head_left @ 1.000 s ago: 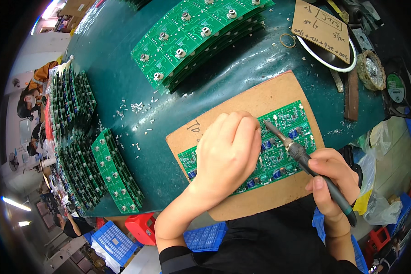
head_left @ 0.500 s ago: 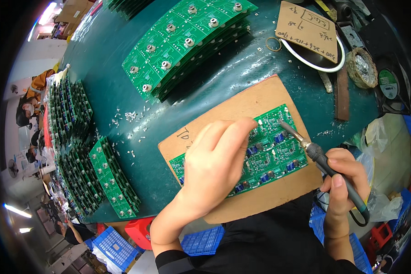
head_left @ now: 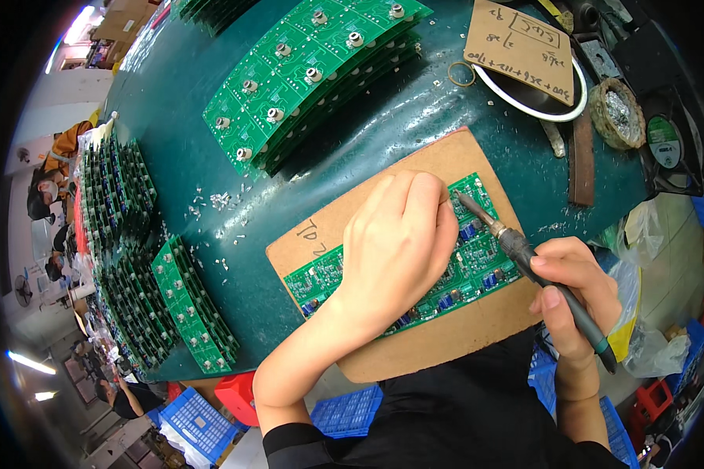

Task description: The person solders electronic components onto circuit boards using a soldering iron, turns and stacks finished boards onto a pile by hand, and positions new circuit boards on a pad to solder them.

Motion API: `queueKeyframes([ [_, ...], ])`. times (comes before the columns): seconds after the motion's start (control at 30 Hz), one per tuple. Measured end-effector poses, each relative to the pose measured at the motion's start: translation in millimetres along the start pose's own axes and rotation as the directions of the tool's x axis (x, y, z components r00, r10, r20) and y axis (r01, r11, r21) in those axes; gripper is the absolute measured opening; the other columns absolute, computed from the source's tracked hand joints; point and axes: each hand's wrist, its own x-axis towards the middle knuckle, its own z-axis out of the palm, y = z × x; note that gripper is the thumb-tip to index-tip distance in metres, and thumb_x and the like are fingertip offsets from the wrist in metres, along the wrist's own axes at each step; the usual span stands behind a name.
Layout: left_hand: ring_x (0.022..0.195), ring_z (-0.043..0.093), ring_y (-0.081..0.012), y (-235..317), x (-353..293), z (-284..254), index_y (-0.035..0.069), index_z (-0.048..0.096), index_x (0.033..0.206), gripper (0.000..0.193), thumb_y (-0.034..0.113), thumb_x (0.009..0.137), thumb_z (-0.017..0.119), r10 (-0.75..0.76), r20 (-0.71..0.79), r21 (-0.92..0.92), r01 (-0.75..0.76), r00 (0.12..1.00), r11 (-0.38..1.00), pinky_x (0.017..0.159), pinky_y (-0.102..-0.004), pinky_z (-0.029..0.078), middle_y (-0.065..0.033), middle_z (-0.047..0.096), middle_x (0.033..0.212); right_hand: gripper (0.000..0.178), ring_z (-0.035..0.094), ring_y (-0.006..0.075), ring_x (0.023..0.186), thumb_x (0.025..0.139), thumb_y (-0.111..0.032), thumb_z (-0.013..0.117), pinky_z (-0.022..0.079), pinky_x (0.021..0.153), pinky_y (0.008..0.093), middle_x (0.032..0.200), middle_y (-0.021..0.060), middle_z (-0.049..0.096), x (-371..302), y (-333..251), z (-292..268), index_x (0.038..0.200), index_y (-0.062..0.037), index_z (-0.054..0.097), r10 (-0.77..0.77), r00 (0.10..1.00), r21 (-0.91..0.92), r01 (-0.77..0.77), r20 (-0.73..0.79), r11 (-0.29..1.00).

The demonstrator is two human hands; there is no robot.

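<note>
A green circuit board (head_left: 477,258) with blue capacitors and small parts lies on a brown cardboard sheet (head_left: 438,348) in front of me. My right hand (head_left: 575,293) grips a soldering iron (head_left: 540,270), its metal tip slanting down to the board's far right part. Over the middle of the board is my left hand (head_left: 399,242), fingers curled together and pointing to the far edge, close by the iron's tip. Its fingertips are hidden, so what they pinch, if anything, does not show. The hand covers much of the board.
Stacked green boards (head_left: 289,86) stand at the far side, more stacks (head_left: 121,258) at the left. Small metal bits (head_left: 225,201) are scattered on the green table (head_left: 211,289). Far right are a white ring (head_left: 524,109), a marked card (head_left: 516,51), a round tin (head_left: 618,113) and a fan (head_left: 669,144).
My left hand has moved farther up the board and its fingers have curled in more. The iron's tip has shifted left, nearer to the left fingers. The view has shifted slightly.
</note>
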Motion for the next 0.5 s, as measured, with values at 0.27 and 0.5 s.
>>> queueKeyframes([
  [0.27,0.076,0.060,-0.0292,8,4,-1,0.004,0.057,0.083,0.012,0.002,0.078,0.068,0.049,0.007,0.162,-0.050,0.999,0.986,0.068,-0.0376,0.049,-0.0098,0.060,0.082,0.020,0.058,0.0150,0.058,0.084,-0.007,0.061,0.047,0.057,0.0261,0.087,0.0166,0.065,-1,5,-3,0.100,0.0045,0.066,0.054,0.997,0.097,-0.049,-0.049,0.994],
  [0.5,0.078,0.059,-0.0287,7,-1,-2,0.005,0.058,0.084,0.011,0.002,0.079,0.067,0.050,0.010,0.177,-0.050,0.999,0.983,0.069,-0.0382,0.049,-0.0096,0.059,0.082,0.027,0.057,0.0118,0.059,0.088,-0.011,0.061,0.048,0.061,0.0240,0.095,0.0188,0.065,-18,13,-22,0.108,0.0062,0.064,0.071,0.937,0.110,-0.035,-0.343,0.993],
])
